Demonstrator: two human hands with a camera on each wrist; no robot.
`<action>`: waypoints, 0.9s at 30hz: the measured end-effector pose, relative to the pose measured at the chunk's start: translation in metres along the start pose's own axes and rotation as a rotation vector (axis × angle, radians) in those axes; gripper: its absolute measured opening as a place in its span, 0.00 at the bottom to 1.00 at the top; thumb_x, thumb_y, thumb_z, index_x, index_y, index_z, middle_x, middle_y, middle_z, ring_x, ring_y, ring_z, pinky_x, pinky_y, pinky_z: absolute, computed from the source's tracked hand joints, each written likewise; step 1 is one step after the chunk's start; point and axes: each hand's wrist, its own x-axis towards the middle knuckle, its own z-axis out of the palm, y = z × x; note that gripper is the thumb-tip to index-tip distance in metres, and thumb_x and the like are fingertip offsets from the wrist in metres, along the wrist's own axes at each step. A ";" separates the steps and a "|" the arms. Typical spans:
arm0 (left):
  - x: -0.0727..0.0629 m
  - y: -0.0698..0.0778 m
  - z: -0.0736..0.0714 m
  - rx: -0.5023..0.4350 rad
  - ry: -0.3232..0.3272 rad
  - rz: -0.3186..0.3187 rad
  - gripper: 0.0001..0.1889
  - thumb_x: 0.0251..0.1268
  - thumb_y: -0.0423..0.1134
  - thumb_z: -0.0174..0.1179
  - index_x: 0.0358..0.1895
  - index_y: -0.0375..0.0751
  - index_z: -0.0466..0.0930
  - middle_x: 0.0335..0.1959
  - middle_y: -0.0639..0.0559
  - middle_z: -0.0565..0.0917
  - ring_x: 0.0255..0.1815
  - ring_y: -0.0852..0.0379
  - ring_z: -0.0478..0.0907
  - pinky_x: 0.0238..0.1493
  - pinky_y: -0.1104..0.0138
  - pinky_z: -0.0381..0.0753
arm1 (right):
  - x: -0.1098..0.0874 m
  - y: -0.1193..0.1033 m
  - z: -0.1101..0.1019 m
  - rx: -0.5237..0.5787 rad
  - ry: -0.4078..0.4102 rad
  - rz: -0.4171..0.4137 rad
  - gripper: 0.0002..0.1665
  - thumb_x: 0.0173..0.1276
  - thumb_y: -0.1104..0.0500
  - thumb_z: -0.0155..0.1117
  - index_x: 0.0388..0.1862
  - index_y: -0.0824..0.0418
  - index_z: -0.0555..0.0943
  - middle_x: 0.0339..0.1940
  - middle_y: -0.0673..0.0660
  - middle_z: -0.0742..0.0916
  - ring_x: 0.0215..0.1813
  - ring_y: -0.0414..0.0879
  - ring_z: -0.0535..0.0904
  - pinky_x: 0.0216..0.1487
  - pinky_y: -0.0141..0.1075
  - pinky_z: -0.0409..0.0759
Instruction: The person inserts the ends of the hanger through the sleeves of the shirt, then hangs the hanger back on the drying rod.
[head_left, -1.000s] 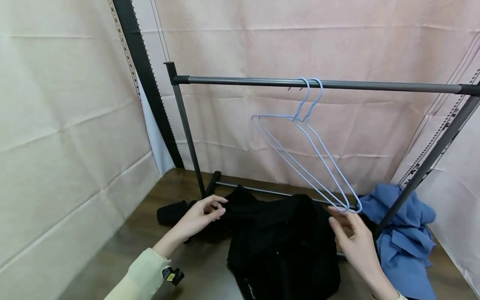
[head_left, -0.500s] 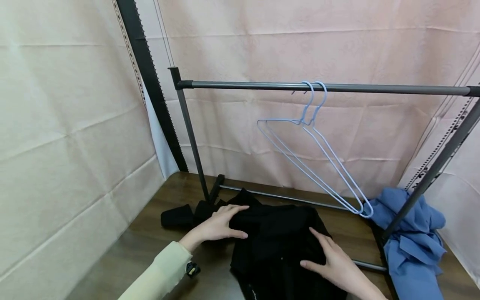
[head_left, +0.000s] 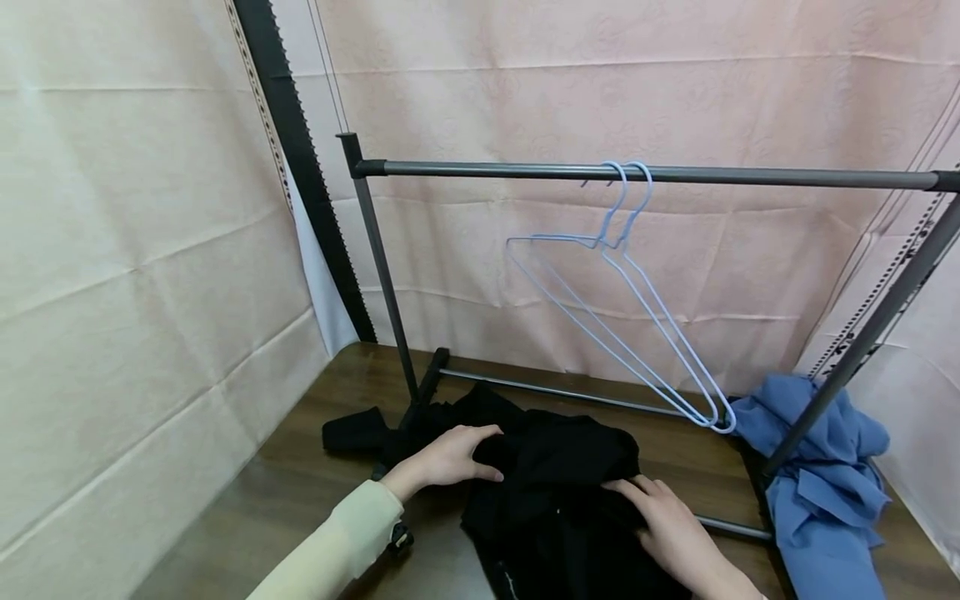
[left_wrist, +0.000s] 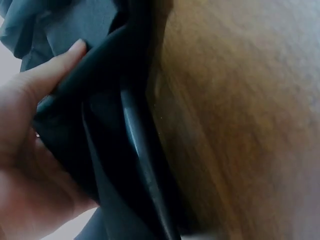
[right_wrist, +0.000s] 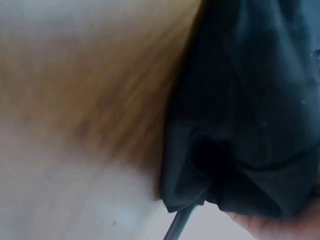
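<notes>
The black garment (head_left: pixel 547 457) is positioned over the desk (head_left: pixel 262 500), between the hands. Its long axis is directed away from the person; a narrow dark end (head_left: pixel 356 432) is pointed leftward, beyond the left hand (head_left: pixel 448 458). A fold is pinched by the left hand. The garment is touched by the right hand (head_left: pixel 671 529); whether it is gripped cannot be told. Beyond both hands, blue hangers (head_left: pixel 649 187) are hung from a dark rail (head_left: pixel 480 169), backed by pale drapes (head_left: pixel 712 100).

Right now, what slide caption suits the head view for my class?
Left hand and right hand hold a black garment; two blue hangers hang behind.
</notes>
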 end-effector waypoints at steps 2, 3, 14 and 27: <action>0.000 0.000 0.000 0.011 0.032 0.024 0.34 0.64 0.55 0.69 0.68 0.44 0.73 0.64 0.51 0.79 0.60 0.59 0.77 0.61 0.59 0.76 | 0.001 0.000 -0.003 0.030 0.021 0.016 0.38 0.52 0.78 0.73 0.57 0.47 0.81 0.47 0.48 0.84 0.48 0.50 0.83 0.45 0.46 0.82; -0.001 0.001 -0.001 0.003 0.045 0.038 0.31 0.64 0.54 0.69 0.67 0.45 0.75 0.61 0.52 0.81 0.56 0.61 0.79 0.58 0.61 0.78 | 0.001 0.001 -0.005 0.047 0.029 0.014 0.37 0.53 0.78 0.72 0.57 0.47 0.81 0.47 0.48 0.85 0.48 0.50 0.83 0.45 0.45 0.83; -0.015 0.011 -0.038 -0.168 0.139 0.102 0.17 0.66 0.49 0.69 0.56 0.57 0.80 0.45 0.69 0.85 0.37 0.66 0.83 0.46 0.66 0.81 | -0.001 -0.012 -0.044 0.179 0.201 -0.002 0.39 0.56 0.79 0.67 0.63 0.48 0.80 0.58 0.51 0.85 0.49 0.45 0.83 0.46 0.40 0.82; -0.048 0.041 -0.106 -0.250 0.349 0.129 0.16 0.61 0.54 0.72 0.52 0.63 0.83 0.48 0.63 0.85 0.48 0.60 0.82 0.52 0.57 0.80 | -0.004 -0.030 -0.096 0.202 0.589 -0.101 0.38 0.61 0.78 0.68 0.65 0.48 0.81 0.54 0.57 0.87 0.19 0.31 0.66 0.26 0.24 0.65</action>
